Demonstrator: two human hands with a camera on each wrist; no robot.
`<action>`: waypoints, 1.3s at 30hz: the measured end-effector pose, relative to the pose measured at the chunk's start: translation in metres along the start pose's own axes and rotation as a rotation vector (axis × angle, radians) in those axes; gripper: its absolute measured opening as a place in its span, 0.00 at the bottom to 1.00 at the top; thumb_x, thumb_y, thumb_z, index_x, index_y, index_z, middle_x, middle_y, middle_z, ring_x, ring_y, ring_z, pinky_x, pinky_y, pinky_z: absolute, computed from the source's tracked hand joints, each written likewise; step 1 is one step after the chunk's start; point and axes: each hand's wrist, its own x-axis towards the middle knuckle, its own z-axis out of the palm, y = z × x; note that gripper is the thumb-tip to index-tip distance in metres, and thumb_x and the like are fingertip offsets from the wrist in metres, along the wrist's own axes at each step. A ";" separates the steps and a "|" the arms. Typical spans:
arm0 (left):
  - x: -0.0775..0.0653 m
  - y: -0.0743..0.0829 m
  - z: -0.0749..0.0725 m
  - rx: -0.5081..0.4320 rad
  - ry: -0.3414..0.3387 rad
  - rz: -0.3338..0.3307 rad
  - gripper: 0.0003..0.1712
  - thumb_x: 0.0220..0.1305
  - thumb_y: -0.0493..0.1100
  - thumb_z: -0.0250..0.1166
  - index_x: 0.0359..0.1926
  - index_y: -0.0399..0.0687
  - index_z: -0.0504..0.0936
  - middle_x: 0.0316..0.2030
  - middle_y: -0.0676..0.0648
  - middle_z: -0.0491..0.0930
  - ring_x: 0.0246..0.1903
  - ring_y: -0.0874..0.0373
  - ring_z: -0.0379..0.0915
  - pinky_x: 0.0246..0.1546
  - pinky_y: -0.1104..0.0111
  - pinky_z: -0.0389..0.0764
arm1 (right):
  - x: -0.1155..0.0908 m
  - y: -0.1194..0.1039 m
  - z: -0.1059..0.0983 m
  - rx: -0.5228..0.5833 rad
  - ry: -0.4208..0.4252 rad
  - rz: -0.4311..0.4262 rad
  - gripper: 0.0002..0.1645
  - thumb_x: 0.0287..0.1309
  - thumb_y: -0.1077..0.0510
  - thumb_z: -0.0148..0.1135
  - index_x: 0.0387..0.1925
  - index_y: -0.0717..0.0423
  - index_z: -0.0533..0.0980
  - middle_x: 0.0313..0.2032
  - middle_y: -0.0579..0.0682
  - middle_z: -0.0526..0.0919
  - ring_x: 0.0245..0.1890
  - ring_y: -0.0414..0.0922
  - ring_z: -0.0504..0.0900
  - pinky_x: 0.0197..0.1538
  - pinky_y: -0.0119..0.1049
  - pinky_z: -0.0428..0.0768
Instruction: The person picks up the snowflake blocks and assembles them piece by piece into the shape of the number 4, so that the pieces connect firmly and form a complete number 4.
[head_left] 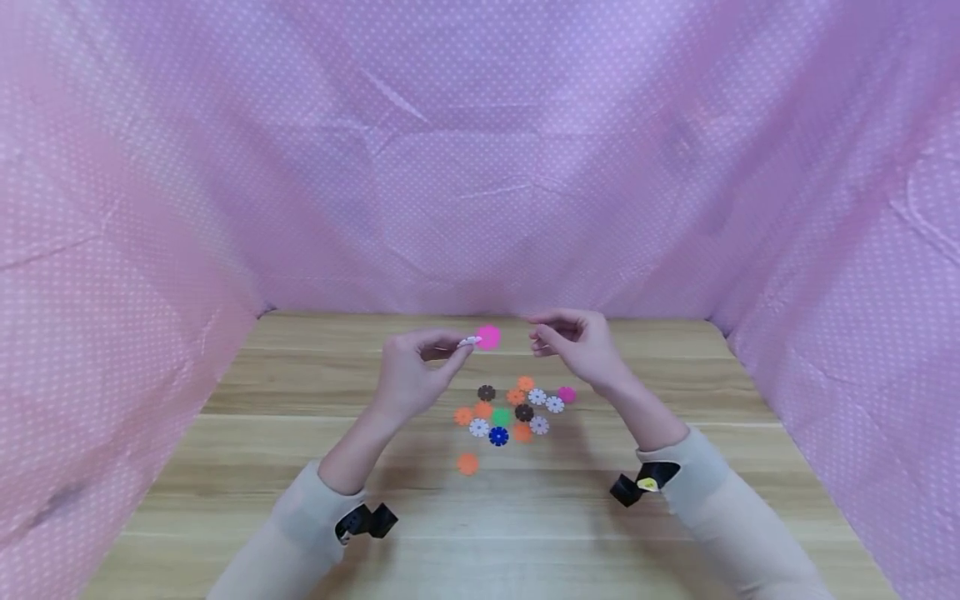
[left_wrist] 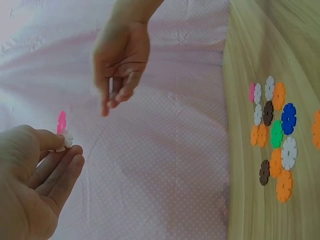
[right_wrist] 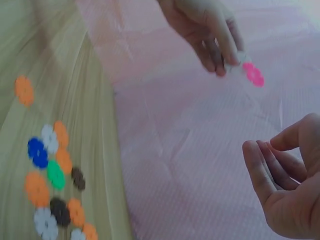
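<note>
The left hand (head_left: 408, 375) pinches a white disc (head_left: 468, 341), a pink disc (head_left: 489, 337) touching its edge, above the table (head_left: 285, 425). The right hand (head_left: 585, 348), loosely curled and empty, hovers apart; other discs (head_left: 501, 417) lie below.

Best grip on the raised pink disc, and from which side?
Probably pinch the pink disc by its right edge, across the flat faces, bringing the right hand from the right: it's thin and sticks out beyond the white disc the left hand pinches, leaving that edge free.
</note>
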 end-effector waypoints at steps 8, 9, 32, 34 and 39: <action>0.004 0.005 -0.004 0.000 0.003 0.055 0.04 0.63 0.32 0.76 0.40 0.37 0.92 0.37 0.39 0.93 0.36 0.48 0.93 0.44 0.69 0.95 | -0.009 0.032 -0.037 -0.250 0.023 0.045 0.14 0.72 0.64 0.65 0.54 0.68 0.84 0.47 0.67 0.90 0.38 0.40 0.91 0.46 0.29 0.93; 0.004 0.006 -0.005 -0.005 0.004 0.056 0.04 0.63 0.31 0.76 0.40 0.36 0.92 0.37 0.39 0.93 0.36 0.47 0.93 0.44 0.69 0.95 | -0.010 0.036 -0.040 -0.286 0.022 0.047 0.14 0.71 0.64 0.66 0.53 0.67 0.85 0.47 0.66 0.90 0.39 0.41 0.91 0.44 0.27 0.92; 0.000 0.006 -0.006 -0.074 0.057 0.088 0.08 0.60 0.27 0.75 0.41 0.36 0.91 0.38 0.40 0.92 0.36 0.49 0.91 0.49 0.71 0.93 | -0.030 0.110 -0.045 -0.804 -0.195 0.002 0.13 0.61 0.68 0.69 0.48 0.65 0.86 0.41 0.58 0.91 0.40 0.50 0.90 0.48 0.45 0.95; -0.001 0.006 -0.005 -0.077 0.059 0.093 0.08 0.60 0.26 0.75 0.41 0.36 0.91 0.38 0.40 0.92 0.36 0.49 0.91 0.49 0.71 0.93 | -0.032 0.114 -0.043 -0.837 -0.219 -0.014 0.15 0.60 0.68 0.70 0.50 0.65 0.85 0.42 0.57 0.90 0.41 0.50 0.90 0.49 0.47 0.94; -0.002 0.006 -0.004 -0.083 0.049 0.098 0.08 0.61 0.27 0.75 0.41 0.35 0.90 0.38 0.39 0.92 0.35 0.48 0.91 0.49 0.71 0.93 | -0.035 0.123 -0.037 -0.902 -0.255 -0.053 0.16 0.60 0.68 0.70 0.51 0.65 0.85 0.44 0.58 0.88 0.43 0.51 0.86 0.52 0.51 0.92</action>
